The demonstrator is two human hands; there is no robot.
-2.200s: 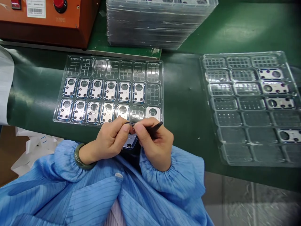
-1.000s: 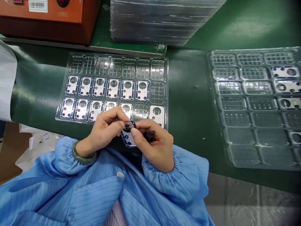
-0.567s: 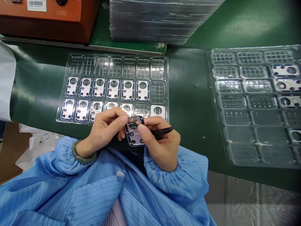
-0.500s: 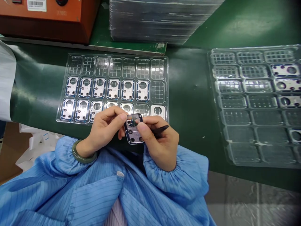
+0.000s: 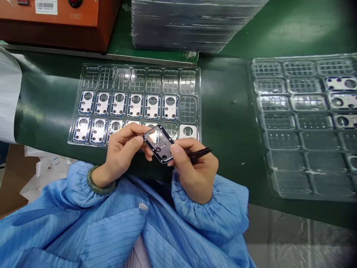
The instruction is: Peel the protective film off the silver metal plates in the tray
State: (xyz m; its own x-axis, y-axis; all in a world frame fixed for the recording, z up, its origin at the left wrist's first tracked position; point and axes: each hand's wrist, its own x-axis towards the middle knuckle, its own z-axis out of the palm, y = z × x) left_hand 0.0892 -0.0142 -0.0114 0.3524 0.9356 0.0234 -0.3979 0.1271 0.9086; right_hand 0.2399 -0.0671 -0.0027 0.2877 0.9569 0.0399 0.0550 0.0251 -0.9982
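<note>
Between my two hands is a small rectangular metal plate [image 5: 163, 148] with a dark edge, one large round hole and smaller ring-edged holes, held tilted above the near edge of a clear tray. My left hand [image 5: 124, 149] pinches its left corner between thumb and fingers. On the right side, my right hand [image 5: 195, 165] grips the plate with its thumb on top, and also keeps a thin black tool [image 5: 201, 152] tucked in its fingers; its working end is hidden. Similar plates [image 5: 135, 105] lie in two rows of the clear compartment tray [image 5: 190, 107] beyond my hands.
At the right lies another clear tray [image 5: 294, 162] with several plates in its right column. A tall stack of plastic trays [image 5: 189, 26] and an orange machine box [image 5: 55, 29] stand at the back. White sheeting [image 5: 9, 96] hangs at the left edge.
The plate has turned in my fingers, from nearly upright to slanting. My right hand has shifted slightly right, and the black tool shows more.
</note>
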